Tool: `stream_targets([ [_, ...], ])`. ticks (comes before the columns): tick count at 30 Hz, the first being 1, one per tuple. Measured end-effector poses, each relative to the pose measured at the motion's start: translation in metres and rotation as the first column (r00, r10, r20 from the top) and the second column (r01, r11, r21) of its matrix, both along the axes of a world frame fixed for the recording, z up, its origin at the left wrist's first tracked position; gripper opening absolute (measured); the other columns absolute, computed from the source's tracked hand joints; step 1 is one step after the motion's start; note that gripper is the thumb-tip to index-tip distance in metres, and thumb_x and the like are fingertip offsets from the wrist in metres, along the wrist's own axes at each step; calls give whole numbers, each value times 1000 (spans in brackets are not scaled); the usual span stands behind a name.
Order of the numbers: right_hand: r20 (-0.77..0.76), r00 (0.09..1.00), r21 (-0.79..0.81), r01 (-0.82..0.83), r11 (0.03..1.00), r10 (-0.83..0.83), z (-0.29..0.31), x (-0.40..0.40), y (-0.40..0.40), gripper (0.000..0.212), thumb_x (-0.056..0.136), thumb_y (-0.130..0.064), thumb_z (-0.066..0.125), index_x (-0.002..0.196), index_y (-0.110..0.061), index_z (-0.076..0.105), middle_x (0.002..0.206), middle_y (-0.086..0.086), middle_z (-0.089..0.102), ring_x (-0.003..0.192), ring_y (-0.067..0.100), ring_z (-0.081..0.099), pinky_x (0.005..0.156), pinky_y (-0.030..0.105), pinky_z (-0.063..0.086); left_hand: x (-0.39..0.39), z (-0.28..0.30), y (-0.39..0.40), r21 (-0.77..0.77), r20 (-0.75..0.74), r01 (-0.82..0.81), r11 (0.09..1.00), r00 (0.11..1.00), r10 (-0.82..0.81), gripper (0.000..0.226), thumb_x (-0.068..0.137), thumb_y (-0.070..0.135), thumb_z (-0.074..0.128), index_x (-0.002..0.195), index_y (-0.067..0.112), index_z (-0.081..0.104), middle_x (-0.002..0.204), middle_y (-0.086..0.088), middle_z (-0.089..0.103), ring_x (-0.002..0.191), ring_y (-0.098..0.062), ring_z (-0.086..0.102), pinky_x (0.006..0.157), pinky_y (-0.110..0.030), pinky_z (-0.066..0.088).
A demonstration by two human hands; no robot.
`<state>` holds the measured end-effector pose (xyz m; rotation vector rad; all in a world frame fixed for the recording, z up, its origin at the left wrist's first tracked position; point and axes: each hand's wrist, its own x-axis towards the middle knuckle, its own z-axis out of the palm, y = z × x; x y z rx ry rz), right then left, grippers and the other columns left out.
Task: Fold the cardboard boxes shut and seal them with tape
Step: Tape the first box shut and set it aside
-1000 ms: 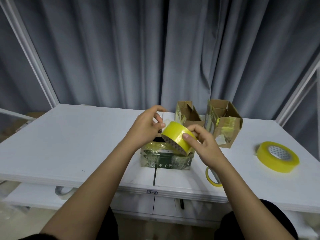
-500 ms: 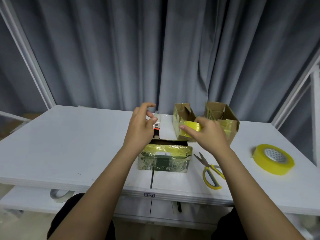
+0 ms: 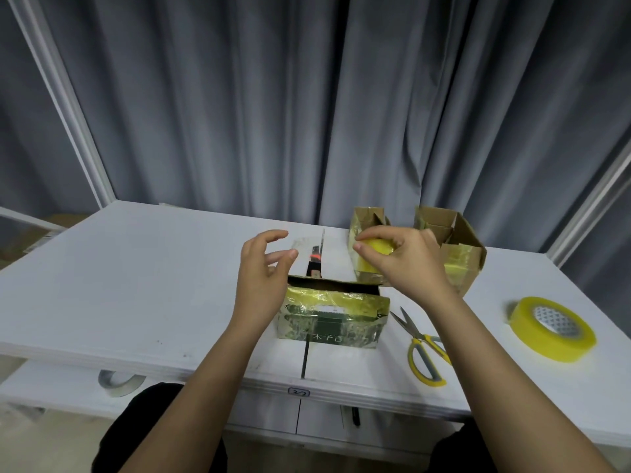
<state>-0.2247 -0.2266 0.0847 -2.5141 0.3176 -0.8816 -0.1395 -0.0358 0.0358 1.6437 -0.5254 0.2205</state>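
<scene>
My right hand [image 3: 406, 264] grips a small yellow tape roll [image 3: 377, 248] above the table, just behind a low green-printed cardboard box [image 3: 331, 319]. Shiny yellow tape wraps this box, and a dark gap shows along its top rear edge. My left hand [image 3: 261, 278] hovers at the box's left rear corner, fingers curled. Its thumb and a finger seem to pinch the end of a faint clear tape strip [image 3: 321, 249] that stretches to the roll. Two open cardboard boxes [image 3: 367, 218] [image 3: 457, 233] stand behind my right hand.
Yellow-handled scissors [image 3: 423, 349] lie right of the green box. A large yellow tape roll [image 3: 553, 327] lies at the table's right. A dark tool with a red band [image 3: 314, 264] lies behind the box. A pale tape roll [image 3: 119, 380] sits on the lower shelf.
My right hand carried the tape roll up and away from me, past the green box toward the back boxes. My left hand stayed near the box's left rear, and a strip drew out between them.
</scene>
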Motion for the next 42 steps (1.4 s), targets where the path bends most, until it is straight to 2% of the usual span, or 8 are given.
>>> stream_targets([
  [6, -39, 999, -115, -37, 993, 33, 5, 12, 3, 9, 82, -46, 67, 83, -39, 72, 53, -11, 59, 65, 14, 50, 90, 33, 38, 6, -14, 4, -44, -133, 152, 987, 979, -156, 44, 91, 7, 58, 109, 46, 44, 139, 6, 41, 104, 14, 54, 87, -6, 46],
  [10, -89, 995, -159, -51, 986, 37, 10, 21, 4, 10, 82, -45, 68, 85, -37, 73, 56, -6, 61, 75, 21, 57, 82, 28, 34, 15, -28, 7, 108, -117, 223, 969, 971, -211, 70, 86, 2, 62, 127, 49, 29, 151, 15, 15, 131, 5, 24, 94, -1, 24],
  [17, -195, 975, -81, -125, 989, 107, 13, 33, -8, 6, 81, -45, 69, 75, -42, 68, 77, -15, 68, 77, 14, 59, 74, 30, 41, 46, -59, 1, 476, -213, 323, 818, 945, -249, 111, 71, 38, 81, 149, 31, 3, 151, 11, 31, 138, -18, 27, 116, -50, 14],
  [22, -262, 948, 48, -172, 984, 179, 1, 46, -17, 4, 77, -45, 72, 74, -43, 70, 70, -38, 59, 76, -4, 57, 66, 25, 42, 67, -77, -7, 453, -213, 327, 830, 943, -256, 104, 69, 35, 83, 149, 33, 16, 110, 19, 65, 120, -8, 49, 107, -31, 30],
  [27, -279, 914, 220, -238, 946, 295, -15, 62, -23, 3, 77, -36, 75, 74, -36, 73, 84, -28, 68, 85, -2, 63, 80, 30, 50, 69, -96, -10, 283, -268, 349, 894, 923, -275, 91, 73, 23, 80, 145, 31, 25, 101, 22, 66, 103, 25, 45, 79, 7, 30],
  [30, -291, 892, 267, -272, 925, 346, -25, 68, -23, 7, 77, -29, 77, 71, -32, 74, 80, -25, 70, 81, -5, 63, 81, 28, 51, 70, -105, -9, 269, -243, 341, 901, 929, -279, 73, 77, 14, 77, 139, 4, 41, 103, 52, 48, 104, 32, 37, 79, 8, 31],
  [38, -397, 848, 321, -229, 919, 351, -42, 76, -21, 10, 78, -32, 75, 69, -35, 73, 83, -19, 70, 87, 4, 63, 78, 32, 52, 63, -100, -11, 201, -272, 332, 922, 923, -273, 82, 81, 18, 73, 147, 27, 25, 129, 27, 39, 109, 12, 45, 75, 5, 37],
  [42, -399, 854, 351, -195, 916, 334, -45, 78, -21, 12, 79, -30, 75, 67, -35, 73, 81, -20, 70, 86, 3, 63, 77, 30, 49, 64, -106, -12, 180, -275, 334, 925, 920, -279, 65, 82, 15, 72, 140, 11, 42, 122, 38, 37, 107, 18, 45, 77, 0, 42],
])
